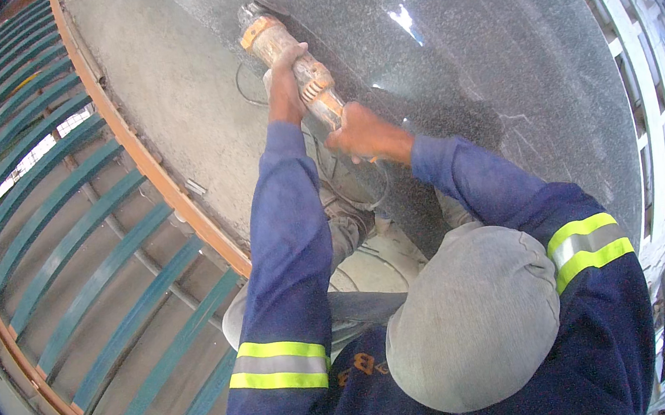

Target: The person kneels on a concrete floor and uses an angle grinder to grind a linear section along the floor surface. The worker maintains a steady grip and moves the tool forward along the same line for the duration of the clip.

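A dust-coated angle grinder (270, 39) with orange parts slants across the upper middle, its head pointing up and left. My left hand (287, 83) is wrapped round the body, thumb along the top. At the rear handle end, my right hand (370, 131) is closed on the grinder. The tool's head meets the edge of a dark grey, speckled slab (535, 88), and pale dust hangs about it. The disc itself is too hidden by dust and guard to make out. Below my right hand a dark power cord (385, 188) loops down.
A teal slatted railing with an orange frame (143, 161) curves along the left. Between it and the slab lies pale concrete (165, 87). White metal framing (642, 83) stands on the right. A grey cap (473, 315) fills the lower middle, beside my blue sleeves with yellow reflective bands.
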Motion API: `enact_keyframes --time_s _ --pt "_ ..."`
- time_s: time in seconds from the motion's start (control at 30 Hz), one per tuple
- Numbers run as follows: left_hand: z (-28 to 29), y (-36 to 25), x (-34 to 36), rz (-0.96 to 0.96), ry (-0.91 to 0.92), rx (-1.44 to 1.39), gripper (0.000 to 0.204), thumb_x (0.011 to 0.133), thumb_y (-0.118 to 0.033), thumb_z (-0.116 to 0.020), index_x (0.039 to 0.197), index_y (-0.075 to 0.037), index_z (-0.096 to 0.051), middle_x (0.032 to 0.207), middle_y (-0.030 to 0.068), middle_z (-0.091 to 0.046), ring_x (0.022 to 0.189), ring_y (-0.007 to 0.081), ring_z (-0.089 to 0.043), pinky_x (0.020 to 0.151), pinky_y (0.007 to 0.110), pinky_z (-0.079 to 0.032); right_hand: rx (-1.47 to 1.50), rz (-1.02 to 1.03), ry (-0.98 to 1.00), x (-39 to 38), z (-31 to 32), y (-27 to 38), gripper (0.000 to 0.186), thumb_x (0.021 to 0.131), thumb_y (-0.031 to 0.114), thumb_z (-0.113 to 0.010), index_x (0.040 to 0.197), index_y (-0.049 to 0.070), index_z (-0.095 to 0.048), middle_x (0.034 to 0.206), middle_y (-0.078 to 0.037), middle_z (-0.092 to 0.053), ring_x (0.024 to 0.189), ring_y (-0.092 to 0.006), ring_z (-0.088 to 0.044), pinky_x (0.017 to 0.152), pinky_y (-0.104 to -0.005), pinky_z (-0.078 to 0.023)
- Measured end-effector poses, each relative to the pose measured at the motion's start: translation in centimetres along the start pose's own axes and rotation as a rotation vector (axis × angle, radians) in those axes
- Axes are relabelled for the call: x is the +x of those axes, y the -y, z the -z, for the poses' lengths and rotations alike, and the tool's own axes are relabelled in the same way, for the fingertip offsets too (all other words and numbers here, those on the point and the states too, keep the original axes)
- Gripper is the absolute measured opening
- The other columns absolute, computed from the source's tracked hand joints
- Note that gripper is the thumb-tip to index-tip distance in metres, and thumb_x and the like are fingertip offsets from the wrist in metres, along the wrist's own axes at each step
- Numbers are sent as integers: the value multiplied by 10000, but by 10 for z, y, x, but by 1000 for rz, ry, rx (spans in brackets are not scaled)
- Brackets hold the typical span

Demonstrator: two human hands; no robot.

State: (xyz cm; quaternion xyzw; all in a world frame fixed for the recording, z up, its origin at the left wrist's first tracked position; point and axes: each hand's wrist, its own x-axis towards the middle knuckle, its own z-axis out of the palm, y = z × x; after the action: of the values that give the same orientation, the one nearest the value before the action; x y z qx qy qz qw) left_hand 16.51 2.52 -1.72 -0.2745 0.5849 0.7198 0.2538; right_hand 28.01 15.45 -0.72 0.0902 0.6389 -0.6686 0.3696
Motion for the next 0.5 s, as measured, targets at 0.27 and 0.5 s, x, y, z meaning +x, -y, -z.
enact_keyframes --time_s 0.27,0.5 --pt "4 -1 10 7 15 -20 300 806 -177 -690 1021 -28 -543 750 104 -596 585 234 -647 508 388 -567 -14 -19 11 15 -1 -4 325 784 178 -695 877 -129 -642 655 -164 -661 523 -222 -661 482 -382 -498" --pt "-2 -6 5 24 -7 -12 326 809 -214 -689 1044 -35 -552 772 95 -604 575 230 -639 531 375 -569 -24 -23 1 12 -1 3 362 796 211 -699 896 -130 -632 660 -139 -652 514 -218 -644 480 -367 -493"
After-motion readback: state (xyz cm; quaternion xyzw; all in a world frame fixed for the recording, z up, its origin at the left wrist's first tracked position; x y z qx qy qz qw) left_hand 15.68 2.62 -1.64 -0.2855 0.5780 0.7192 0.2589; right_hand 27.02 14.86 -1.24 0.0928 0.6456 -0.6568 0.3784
